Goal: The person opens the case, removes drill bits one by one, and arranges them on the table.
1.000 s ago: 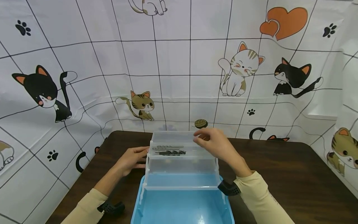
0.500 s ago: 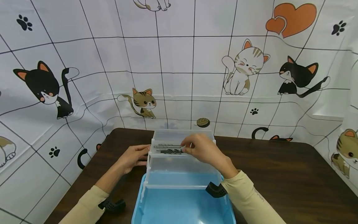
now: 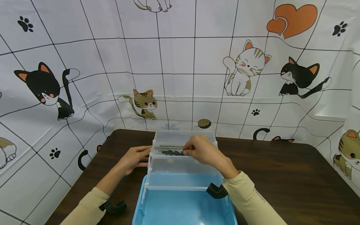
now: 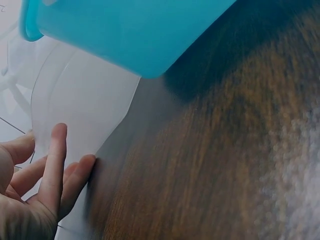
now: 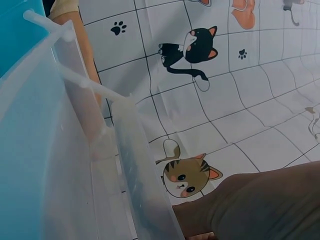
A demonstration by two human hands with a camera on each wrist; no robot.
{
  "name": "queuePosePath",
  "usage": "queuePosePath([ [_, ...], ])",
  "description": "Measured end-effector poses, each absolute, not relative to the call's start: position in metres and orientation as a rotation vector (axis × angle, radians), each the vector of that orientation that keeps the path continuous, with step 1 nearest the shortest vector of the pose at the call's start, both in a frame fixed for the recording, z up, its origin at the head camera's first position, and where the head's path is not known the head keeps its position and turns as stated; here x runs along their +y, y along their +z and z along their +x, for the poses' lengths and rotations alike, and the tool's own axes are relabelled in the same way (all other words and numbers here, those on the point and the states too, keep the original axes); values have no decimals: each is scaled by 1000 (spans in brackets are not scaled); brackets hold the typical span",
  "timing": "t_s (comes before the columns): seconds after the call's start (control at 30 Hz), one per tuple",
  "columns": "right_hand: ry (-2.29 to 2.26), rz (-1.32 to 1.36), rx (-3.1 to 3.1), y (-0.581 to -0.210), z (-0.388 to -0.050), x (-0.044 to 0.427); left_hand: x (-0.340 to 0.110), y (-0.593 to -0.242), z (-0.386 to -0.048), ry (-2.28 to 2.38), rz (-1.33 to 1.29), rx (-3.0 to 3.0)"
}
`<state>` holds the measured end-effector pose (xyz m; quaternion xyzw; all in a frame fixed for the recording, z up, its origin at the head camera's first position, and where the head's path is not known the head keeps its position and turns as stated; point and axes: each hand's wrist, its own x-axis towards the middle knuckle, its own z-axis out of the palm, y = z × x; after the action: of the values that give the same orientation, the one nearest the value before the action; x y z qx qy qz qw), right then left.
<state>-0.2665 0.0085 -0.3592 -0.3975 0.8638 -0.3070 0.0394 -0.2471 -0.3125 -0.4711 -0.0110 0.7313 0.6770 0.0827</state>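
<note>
Table [image 3: 281,175], drill bits [image 3: 171,152], blurred sleeve print [image 3: 261,197]

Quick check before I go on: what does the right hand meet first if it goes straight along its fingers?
The dark drill bits in the clear tray. The fingertips of the right hand seem to pinch their right ends, though exact contact and depth are unclear.

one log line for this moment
right hand: pinches dark drill bits in top tray; left hand: touches tray's side; blue box: open on table
</note>
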Motion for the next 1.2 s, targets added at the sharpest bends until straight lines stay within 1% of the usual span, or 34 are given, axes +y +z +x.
queuePosePath([
  [0.4, -918, -1291, 2707, -363, -266, 13, -312, -471, -247, 2012, -19, 2197],
  [0.8, -933, -1263, 2722, -361, -267, 15, -311, -470, -246, 2014, -16, 2197],
  [1.2, -1056, -1229, 2625, -357, -272, 33, -311, -470, -246, 2015, -12, 2204],
])
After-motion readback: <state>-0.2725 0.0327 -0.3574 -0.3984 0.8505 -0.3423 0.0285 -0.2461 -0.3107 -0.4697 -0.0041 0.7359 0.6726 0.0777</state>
